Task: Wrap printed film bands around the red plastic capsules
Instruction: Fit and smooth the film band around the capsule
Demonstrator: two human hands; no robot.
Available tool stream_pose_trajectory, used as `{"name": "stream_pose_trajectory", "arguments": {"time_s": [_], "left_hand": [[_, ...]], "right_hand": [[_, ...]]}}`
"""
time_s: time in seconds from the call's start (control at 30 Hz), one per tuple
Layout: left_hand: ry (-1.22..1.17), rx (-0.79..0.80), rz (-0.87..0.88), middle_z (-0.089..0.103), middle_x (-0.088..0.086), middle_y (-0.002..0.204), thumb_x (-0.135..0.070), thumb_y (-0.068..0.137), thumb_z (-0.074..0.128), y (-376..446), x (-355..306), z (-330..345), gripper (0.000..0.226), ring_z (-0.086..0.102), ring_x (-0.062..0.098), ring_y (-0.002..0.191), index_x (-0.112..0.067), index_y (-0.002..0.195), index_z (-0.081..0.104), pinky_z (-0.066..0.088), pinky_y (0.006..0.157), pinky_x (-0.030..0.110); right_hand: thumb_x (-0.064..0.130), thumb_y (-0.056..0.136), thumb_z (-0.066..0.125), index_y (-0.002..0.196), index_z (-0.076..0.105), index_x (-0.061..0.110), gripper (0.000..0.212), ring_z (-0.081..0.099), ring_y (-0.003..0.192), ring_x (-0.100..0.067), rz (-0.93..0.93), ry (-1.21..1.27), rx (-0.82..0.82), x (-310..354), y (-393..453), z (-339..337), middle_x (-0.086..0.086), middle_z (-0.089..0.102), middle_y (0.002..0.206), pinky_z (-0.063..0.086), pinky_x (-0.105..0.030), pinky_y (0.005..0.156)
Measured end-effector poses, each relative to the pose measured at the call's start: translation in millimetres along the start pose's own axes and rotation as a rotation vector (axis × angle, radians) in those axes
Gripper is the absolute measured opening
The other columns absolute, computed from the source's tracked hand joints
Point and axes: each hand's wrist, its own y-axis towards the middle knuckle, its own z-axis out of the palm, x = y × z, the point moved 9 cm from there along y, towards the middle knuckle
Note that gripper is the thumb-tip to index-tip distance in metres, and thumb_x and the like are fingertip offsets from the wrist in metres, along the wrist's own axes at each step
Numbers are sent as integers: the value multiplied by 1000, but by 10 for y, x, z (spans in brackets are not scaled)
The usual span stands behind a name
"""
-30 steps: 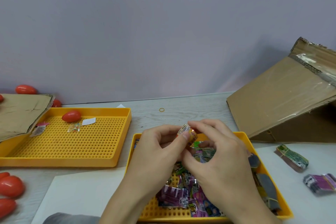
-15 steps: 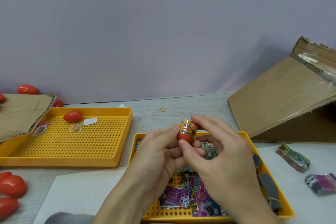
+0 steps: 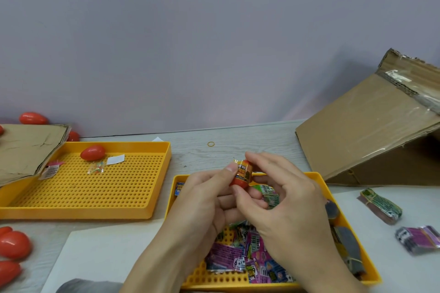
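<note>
While both hands' fingers (image 3: 232,169) pinch it, the red capsule (image 3: 240,179) wears an orange printed film band (image 3: 243,170).

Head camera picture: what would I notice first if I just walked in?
Two hands, the left hand and right hand, hold a red capsule with a printed band on it, above a yellow tray full of colourful film bands. More bare red capsules lie at the left table edge.
</note>
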Motion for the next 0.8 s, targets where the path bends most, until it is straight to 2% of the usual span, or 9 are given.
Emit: {"name": "stream_pose_trajectory", "arguments": {"time_s": [0.13,0.27,0.37,0.53,0.67,0.8], "left_hand": [[19,8,18,71,24,79,-31,82,60,5,2,-4,41,73,28,69,6,93,74,59,61,29],[0,-6,28,71,26,81,-30,82,60,19,1,-14,39,73,30,71,4,91,75,60,62,33],[-114,-82,3,70,31,89,-26,78,60,54,45,-95,39,72,33,73,10,90,72,63,63,38],[-184,-27,7,72,30,92,-22,81,61,42,32,-40,31,75,31,78,4,84,77,60,61,30],[-270,-19,-2,71,32,92,-21,80,61,43,48,-18,32,75,33,81,7,82,77,60,60,29],[-308,-46,0,71,32,94,-18,79,61,50,48,-23,30,75,33,84,8,84,76,61,60,30]], "right_hand": [[28,79,78,125,66,28,47,62,107,-2,50,68,30,-78,2,34,22,62,116,52,-9,79],[29,78,77,123,67,26,46,64,108,-6,112,184,49,-155,15,69,16,65,116,52,-15,86],[11,79,80,119,69,25,44,66,107,-7,171,353,44,-207,25,72,11,70,113,52,-16,87],[6,76,82,114,70,26,44,71,99,-13,248,520,43,-234,29,88,6,72,112,53,-15,83],[10,71,80,114,71,21,46,70,104,-15,249,597,44,-208,56,120,0,73,112,53,-18,88],[2,74,79,112,71,21,43,70,105,-16,243,620,30,-198,75,131,-3,74,110,54,-19,87]]}}
